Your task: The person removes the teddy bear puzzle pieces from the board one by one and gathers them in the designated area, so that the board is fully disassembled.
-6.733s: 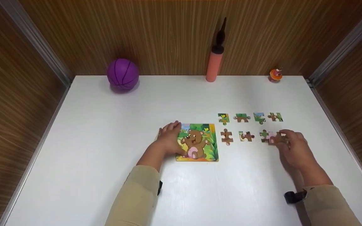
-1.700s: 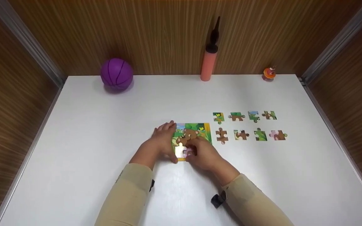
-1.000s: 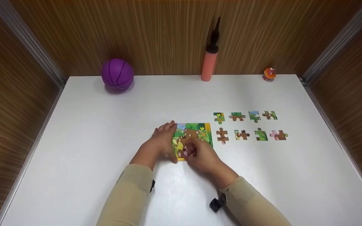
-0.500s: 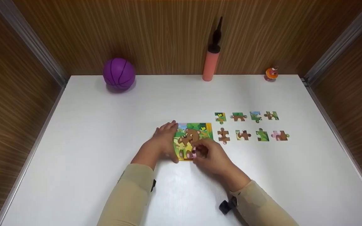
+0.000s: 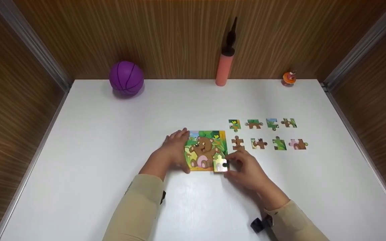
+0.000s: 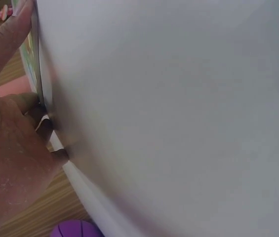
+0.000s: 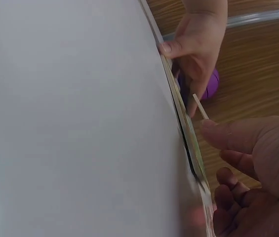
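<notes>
My left hand (image 5: 171,152) rests along the left edge of the square bear puzzle board (image 5: 202,155), its thumb by the near corner and fingertips by the far one. In the left wrist view its fingertips meet the table at the board's edge. My right hand (image 5: 248,170) pinches a puzzle piece (image 5: 219,164) over the board's near right corner. The piece glares white, with a knob on its far side and a notch toward my fingers. Edge-on in the right wrist view, this piece (image 7: 201,107) appears apart from the board.
Loose puzzle pieces lie in two rows to the board's right, among them a pink-and-brown piece (image 5: 298,144) and a green one (image 5: 279,144). Along the back stand a purple ball (image 5: 126,78), a pink hand pump (image 5: 224,68) and a small orange figure (image 5: 289,78).
My right hand first came from the loose pieces to the board's near left part. It has since carried the puzzle piece rightward across the board. My left hand has stayed at the left edge.
</notes>
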A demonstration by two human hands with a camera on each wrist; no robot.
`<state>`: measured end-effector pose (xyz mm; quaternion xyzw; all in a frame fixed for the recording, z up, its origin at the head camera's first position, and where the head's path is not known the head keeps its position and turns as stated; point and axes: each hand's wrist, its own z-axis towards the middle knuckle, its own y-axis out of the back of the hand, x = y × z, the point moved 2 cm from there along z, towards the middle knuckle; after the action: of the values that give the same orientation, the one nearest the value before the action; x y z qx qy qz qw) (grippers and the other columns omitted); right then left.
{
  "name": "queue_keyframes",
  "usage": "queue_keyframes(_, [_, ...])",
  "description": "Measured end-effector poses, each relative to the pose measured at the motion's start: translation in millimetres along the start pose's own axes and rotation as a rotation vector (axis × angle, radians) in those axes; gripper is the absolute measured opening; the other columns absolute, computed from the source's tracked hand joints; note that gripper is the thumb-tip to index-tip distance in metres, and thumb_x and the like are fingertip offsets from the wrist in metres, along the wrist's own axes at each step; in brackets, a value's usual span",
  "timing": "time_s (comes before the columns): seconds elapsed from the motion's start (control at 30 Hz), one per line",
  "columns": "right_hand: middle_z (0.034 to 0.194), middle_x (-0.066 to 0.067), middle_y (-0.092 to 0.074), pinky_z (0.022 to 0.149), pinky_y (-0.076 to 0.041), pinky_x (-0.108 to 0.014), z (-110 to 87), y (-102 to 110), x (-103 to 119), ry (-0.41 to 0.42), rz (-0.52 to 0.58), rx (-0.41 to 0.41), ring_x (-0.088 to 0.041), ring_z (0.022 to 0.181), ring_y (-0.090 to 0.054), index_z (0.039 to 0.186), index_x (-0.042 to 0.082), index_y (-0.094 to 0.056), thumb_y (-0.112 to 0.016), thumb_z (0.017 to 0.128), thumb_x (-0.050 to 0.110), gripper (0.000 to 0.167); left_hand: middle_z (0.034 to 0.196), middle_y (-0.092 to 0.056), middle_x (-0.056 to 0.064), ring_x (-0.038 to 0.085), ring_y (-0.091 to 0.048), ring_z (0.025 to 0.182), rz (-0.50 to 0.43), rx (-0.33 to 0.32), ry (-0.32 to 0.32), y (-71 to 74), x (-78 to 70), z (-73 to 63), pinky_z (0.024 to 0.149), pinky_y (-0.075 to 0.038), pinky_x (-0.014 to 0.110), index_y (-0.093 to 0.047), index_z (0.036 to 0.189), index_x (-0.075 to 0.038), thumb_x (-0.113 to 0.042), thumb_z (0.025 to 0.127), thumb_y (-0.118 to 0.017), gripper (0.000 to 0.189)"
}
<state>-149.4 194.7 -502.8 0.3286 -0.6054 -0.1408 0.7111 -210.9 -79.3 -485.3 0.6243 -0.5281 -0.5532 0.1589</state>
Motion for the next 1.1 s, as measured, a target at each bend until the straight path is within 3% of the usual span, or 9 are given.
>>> queue_keyframes(0.43, [0.110, -0.008, -0.065, 0.095, -0.051, -0.043, -17.3, 35.1, -26.6, -0.059, -0.067, -0.027, -0.024, 0.103, -0.060, 0.114, 0.002, -0.077, -0.091, 0.077, 0.000, 0.040, 0.178, -0.009, 0.008, 0.031, -0.005, 0.163, 0.015, 0.000, 0.006, 0.9, 1.7, 0.8, 0.131, -0.004, 0.051, -0.018, 0.170, -0.007, -0.027, 0.062, -0.106, 0.141])
queue_keyframes(0.77, [0.111, -0.011, -0.062, 0.091, -0.051, -0.041, -20.9, 43.6, -35.4, -0.127, -0.102, -0.019, -0.025, 0.099, -0.056, 0.116, -0.001, -0.076, -0.090, 0.079, 0.000, 0.039, 0.178, -0.009, 0.008, 0.030, -0.004, 0.163, 0.009, -0.002, 0.005, 1.1, -0.9, 0.1, 0.131, -0.003, 0.050, -0.019, 0.170, -0.007, -0.026, 0.061, -0.106, 0.141])
queue_keyframes(1.1, [0.110, -0.012, -0.060, 0.086, -0.049, -0.038, -20.3, 47.2, -39.9, -0.144, -0.114, -0.001, -0.025, 0.096, -0.054, 0.115, 0.000, -0.077, -0.090, 0.079, -0.001, 0.038, 0.178, -0.008, 0.007, 0.030, -0.004, 0.163, 0.012, -0.003, 0.009, 0.6, -1.3, 0.5, 0.131, -0.003, 0.049, -0.019, 0.170, -0.007, -0.026, 0.062, -0.106, 0.140])
